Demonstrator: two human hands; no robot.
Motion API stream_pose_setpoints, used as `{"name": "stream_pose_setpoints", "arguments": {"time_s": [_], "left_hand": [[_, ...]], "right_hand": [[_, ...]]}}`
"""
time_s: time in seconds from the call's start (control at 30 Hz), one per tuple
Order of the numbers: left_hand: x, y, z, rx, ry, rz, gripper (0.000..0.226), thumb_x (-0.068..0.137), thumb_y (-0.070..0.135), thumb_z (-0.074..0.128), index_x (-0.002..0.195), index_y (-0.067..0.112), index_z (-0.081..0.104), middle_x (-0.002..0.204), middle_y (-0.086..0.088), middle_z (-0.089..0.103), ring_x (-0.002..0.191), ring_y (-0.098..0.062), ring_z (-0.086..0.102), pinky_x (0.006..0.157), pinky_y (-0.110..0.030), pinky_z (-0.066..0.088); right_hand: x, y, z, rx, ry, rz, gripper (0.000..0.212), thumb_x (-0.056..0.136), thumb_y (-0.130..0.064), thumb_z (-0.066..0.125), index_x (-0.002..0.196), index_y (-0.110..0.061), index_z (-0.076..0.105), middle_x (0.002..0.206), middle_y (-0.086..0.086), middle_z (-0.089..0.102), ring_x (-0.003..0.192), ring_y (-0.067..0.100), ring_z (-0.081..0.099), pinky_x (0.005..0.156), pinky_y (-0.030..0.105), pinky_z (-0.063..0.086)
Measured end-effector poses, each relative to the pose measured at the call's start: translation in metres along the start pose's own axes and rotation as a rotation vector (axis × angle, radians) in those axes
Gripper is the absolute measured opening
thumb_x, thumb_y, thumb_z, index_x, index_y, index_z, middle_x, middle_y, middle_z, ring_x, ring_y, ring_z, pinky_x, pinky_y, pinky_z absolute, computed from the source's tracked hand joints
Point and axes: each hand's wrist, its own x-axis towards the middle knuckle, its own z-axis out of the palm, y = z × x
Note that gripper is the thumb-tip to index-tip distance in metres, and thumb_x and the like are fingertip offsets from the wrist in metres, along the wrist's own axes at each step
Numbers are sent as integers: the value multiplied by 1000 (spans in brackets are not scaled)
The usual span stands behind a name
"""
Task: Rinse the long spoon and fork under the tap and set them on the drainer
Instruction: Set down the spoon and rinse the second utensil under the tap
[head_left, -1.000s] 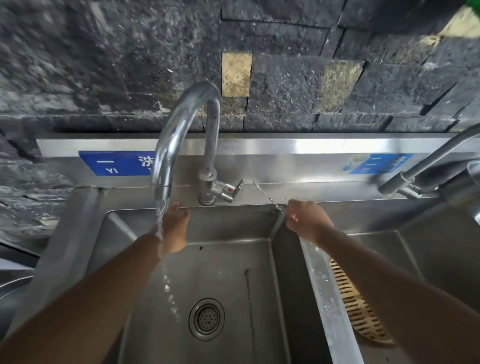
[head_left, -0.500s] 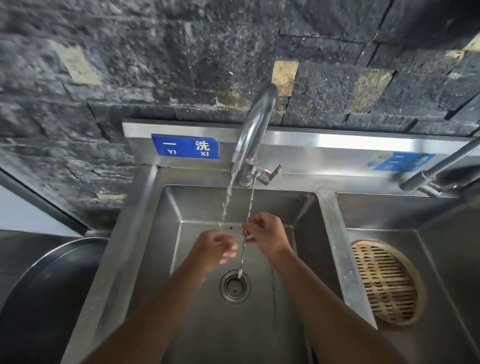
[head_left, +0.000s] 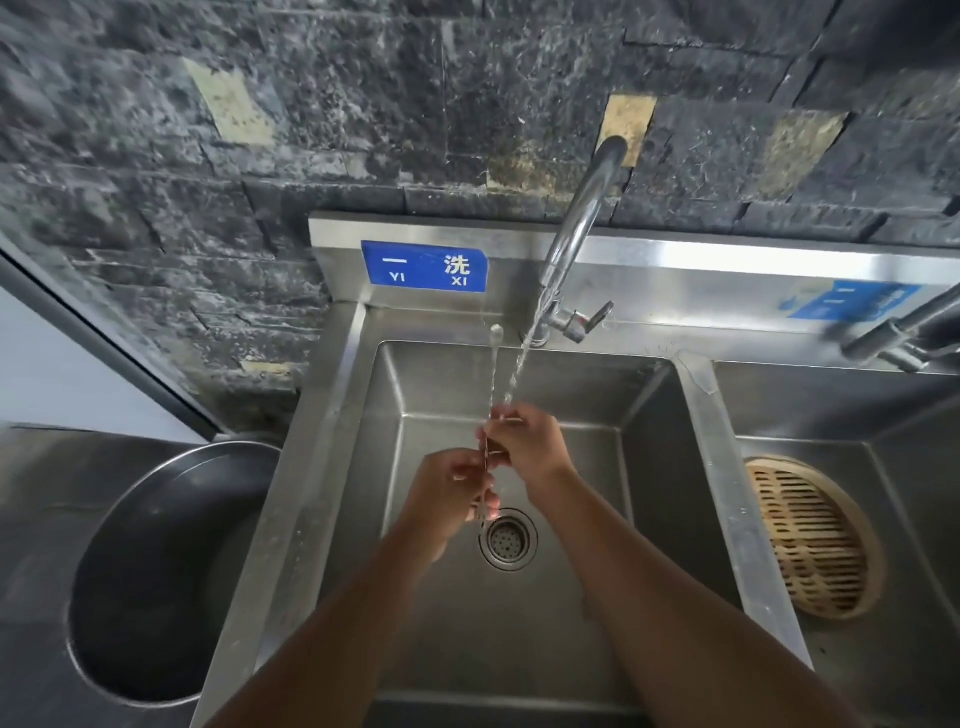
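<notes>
A long thin metal utensil (head_left: 494, 364) stands nearly upright over the left sink basin (head_left: 519, 649). Its small spoon-like end points up beside the stream of water (head_left: 521, 358) running from the curved tap (head_left: 576, 228). My right hand (head_left: 527, 447) grips the shaft in the middle, where the water lands. Just below it my left hand (head_left: 449, 491) pinches the lower end above the drain (head_left: 508, 540). I cannot tell whether this is one utensil or two held together.
A steel divider (head_left: 727, 493) separates the left basin from the right basin, where a round slatted bamboo mat (head_left: 810, 535) lies. A big dark round pan (head_left: 156, 571) sits left of the sink. A second tap (head_left: 904, 332) reaches in from the right.
The utensil hung down from my right hand towards the drain; now it stands up with its end above both hands. My left hand has closed on its lower part.
</notes>
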Motion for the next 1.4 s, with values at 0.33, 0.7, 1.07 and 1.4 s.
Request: {"name": "stream_pose_setpoints", "arguments": {"time_s": [0.33,0.7,1.07,1.4], "left_hand": [[-26,-17,6,14,-21,-76,16,88,-7,58,92,3,71,70,-15,65,61,-27,67,71,-53,59],[-68,-52,20,-21,-23,-161,17,90,-8,53,95,0,66,71,-15,59,57,-24,64,58,-36,58],[-85,-56,5,-67,41,-189,16,90,-10,54,96,-4,66,70,-18,60,57,-24,64,63,-46,62],[-83,-55,19,-83,53,-185,14,91,-7,55,93,-2,67,67,-15,61,55,-22,64,59,-40,61]], "right_hand": [[2,0,-20,-12,-35,-2,16,94,-6,63,89,8,69,75,17,69,62,23,61,62,31,56],[23,-11,-36,-63,-64,-12,17,95,-4,59,82,1,70,75,17,71,61,20,68,59,27,59],[15,6,-2,-118,-99,23,19,98,-12,57,86,-2,68,67,7,69,52,13,66,53,26,54],[-5,16,-8,-62,-58,98,18,96,-4,56,93,10,66,74,15,69,54,19,62,49,26,55]]}}
